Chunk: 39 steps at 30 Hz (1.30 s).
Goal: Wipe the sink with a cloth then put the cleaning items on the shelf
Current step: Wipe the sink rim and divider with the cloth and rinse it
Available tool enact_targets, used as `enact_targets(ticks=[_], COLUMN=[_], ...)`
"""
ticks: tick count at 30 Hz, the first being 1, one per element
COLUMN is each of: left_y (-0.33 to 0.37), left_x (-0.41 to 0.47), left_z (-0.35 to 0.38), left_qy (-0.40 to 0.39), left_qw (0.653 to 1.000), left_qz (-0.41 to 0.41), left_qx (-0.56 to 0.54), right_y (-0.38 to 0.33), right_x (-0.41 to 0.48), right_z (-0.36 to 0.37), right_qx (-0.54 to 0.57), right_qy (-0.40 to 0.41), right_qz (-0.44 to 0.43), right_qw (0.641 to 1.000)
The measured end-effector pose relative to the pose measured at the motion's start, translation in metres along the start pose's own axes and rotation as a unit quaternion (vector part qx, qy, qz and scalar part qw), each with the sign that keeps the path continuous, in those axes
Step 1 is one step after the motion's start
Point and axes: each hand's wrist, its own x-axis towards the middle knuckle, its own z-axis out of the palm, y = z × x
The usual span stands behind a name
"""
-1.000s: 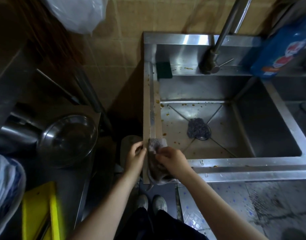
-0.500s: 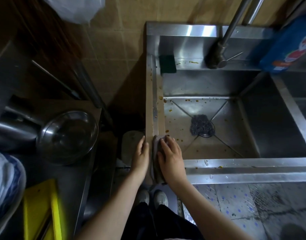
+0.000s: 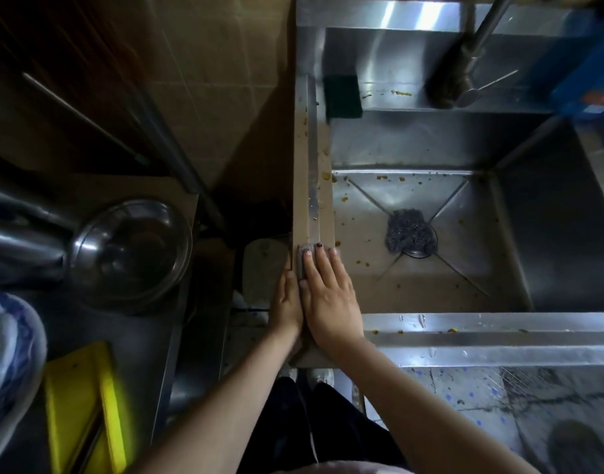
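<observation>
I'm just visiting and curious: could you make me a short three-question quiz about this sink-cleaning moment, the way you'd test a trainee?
1. True or false: the right hand lies flat on the cloth on the sink's left rim.
2. What sits over the drain?
A. steel scourer
B. green sponge
C. metal bowl
3. Fill in: orange food specks dot the sink's ____.

Key
1. True; the left hand rests beside it at the rim's outer edge.
2. A
3. Floor, mostly on its left side, with some on the rims.
</observation>
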Motion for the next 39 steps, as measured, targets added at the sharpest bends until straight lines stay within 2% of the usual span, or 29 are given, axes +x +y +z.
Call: enact_targets(ticks=[2, 6, 10, 12, 16, 19, 25, 29, 32, 34, 39], left_y=[0.003, 0.009, 0.005, 0.005, 0.01, 0.009, 0.001, -0.003, -0.003, -0.002, -0.005], left_x=[-0.002, -0.009, -0.009, -0.009, -0.015, -0.015, -0.006, -0.001, -0.003, -0.003, -0.001], left_z=[0.001, 0.005, 0.002, -0.001, 0.0, 0.001, 0.0, 0.001, 0.001, 0.0, -0.001], left_qy=[-0.002, -0.041, -0.004, -0.013, -0.062, -0.054, -0.004, 0.02, -0.043, -0.063, 0.007], left_qw=[1.0, 0.996, 1.0, 0.999, 0.996, 0.995, 0.997, 0.997, 0.993, 0.992, 1.0], left_qz=[0.024, 0.045, 0.024, 0.029, 0.037, -0.004, -0.055, -0.027, 0.011, 0.04, 0.014], left_qx=[0.009, -0.068, 0.018, 0.036, -0.048, -0.086, -0.053, -0.063, -0.114, -0.097, 0.017], right_y=[0.003, 0.011, 0.015, 0.015, 0.013, 0.01, 0.006, 0.004, 0.008, 0.012, 0.016], right_x=[0.013, 0.037, 0.068, 0.072, 0.048, 0.022, -0.002, 0.011, 0.029, 0.045, 0.084], right_z=[0.001, 0.0, -0.002, -0.002, 0.0, 0.001, 0.001, 0.003, 0.005, 0.005, 0.002], right_qx=[0.006, 0.018, 0.023, 0.024, 0.031, 0.032, 0.023, 0.006, 0.008, 0.015, 0.038], right_qy=[0.007, 0.011, 0.012, 0.009, -0.002, -0.006, -0.02, 0.008, 0.009, 0.003, 0.009], right_qz=[-0.002, -0.004, 0.003, 0.009, 0.003, 0.002, -0.005, -0.007, -0.008, -0.002, 0.022], right_qw=[1.0, 1.0, 1.0, 1.0, 0.999, 0.999, 1.0, 1.0, 1.0, 1.0, 0.999])
